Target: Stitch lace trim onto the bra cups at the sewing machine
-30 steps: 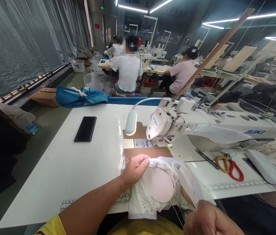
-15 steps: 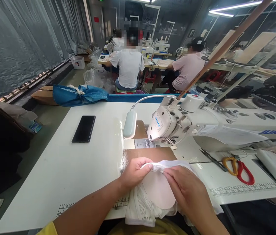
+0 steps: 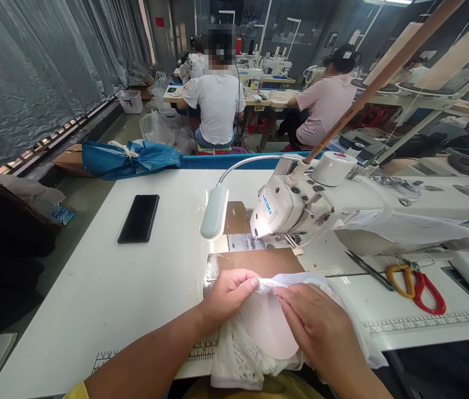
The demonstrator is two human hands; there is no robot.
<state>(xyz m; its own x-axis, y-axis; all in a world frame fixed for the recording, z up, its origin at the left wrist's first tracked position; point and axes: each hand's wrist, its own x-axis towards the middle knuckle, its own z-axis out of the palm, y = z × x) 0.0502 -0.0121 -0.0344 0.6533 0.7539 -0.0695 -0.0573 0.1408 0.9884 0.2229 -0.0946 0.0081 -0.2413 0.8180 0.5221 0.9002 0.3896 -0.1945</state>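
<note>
My left hand (image 3: 229,292) is closed, pinching the top edge of a white lace garment with a pale pink padded cup (image 3: 264,327) at the near edge of the white sewing table (image 3: 109,288). My right hand (image 3: 316,325) lies over the cup's right side, its fingertips pinched on the same lace edge beside the left hand. The garment hangs partly over the table's front edge onto my lap. A white Juki sewing machine (image 3: 342,210) stands just behind the hands, its needle area over a brown plate (image 3: 254,259).
A black phone (image 3: 138,218) lies on the table's left. A gooseneck lamp (image 3: 214,219) hangs by the machine head. Scissors with red and yellow handles (image 3: 415,280) lie at right. A blue bag (image 3: 128,158) sits at the table's far edge. Other people sit sewing beyond.
My right hand came up from the lower right and took hold of the lace edge next to my left hand. The view tilted down a little.
</note>
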